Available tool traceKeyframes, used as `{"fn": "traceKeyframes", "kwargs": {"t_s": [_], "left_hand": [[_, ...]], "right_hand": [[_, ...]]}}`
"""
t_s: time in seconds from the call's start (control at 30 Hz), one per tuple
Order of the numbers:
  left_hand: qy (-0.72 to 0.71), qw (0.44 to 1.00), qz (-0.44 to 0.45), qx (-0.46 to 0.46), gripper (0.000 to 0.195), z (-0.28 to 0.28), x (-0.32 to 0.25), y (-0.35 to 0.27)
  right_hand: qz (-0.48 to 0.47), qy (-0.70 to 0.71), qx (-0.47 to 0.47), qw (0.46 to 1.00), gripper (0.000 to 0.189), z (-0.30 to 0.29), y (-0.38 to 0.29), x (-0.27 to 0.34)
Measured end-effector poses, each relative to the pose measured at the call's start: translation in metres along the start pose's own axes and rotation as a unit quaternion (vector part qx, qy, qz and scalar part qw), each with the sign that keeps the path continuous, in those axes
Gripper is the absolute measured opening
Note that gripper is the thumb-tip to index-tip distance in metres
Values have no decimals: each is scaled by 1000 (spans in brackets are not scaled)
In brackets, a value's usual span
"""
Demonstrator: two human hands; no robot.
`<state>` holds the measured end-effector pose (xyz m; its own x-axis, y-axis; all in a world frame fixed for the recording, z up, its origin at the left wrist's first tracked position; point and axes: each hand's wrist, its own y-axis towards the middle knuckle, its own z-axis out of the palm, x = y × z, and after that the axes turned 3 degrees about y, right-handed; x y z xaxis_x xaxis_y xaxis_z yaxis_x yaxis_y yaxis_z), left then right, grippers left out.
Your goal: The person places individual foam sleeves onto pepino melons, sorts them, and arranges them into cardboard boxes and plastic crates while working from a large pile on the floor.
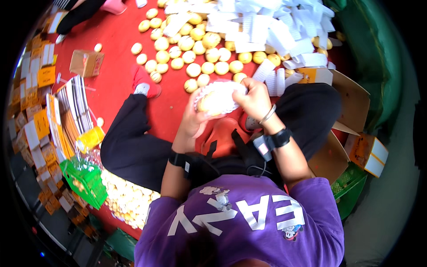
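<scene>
Between my two hands is a round yellow fruit [207,102], possibly a melon, partly inside a white foam net sleeve [224,95]. My left hand [195,115] cups the fruit from the left and below. With thumb and fingers, my right hand [253,98] grips the sleeve's right end. Past my hands, many loose yellow fruits [193,69] lie on a red floor covering [116,66]. A heap of flattened white foam sleeves [277,33] covers some of them at the upper right.
An open cardboard box [350,96] lies beside my right knee, near a green crate [350,187]. To my left are a small carton [86,63], stacked flat cardboard [75,110], a yellow roll [90,138] and another green crate [85,182]. Another person's leg [78,15] shows at upper left.
</scene>
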<state>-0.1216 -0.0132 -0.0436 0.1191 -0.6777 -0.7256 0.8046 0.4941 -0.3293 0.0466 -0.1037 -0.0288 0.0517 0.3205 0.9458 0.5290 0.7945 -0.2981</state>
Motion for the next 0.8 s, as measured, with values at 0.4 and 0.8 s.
{"fn": "traceKeyframes", "kwargs": {"t_s": [0.4, 0.8], "left_hand": [[416, 895, -157, 22, 51, 13, 122, 190], [154, 973, -160, 69, 48, 21, 26, 173]], "right_hand": [[92, 427, -49, 898, 73, -69, -50, 1], [-115, -89, -51, 988, 91, -93, -24, 18]]}}
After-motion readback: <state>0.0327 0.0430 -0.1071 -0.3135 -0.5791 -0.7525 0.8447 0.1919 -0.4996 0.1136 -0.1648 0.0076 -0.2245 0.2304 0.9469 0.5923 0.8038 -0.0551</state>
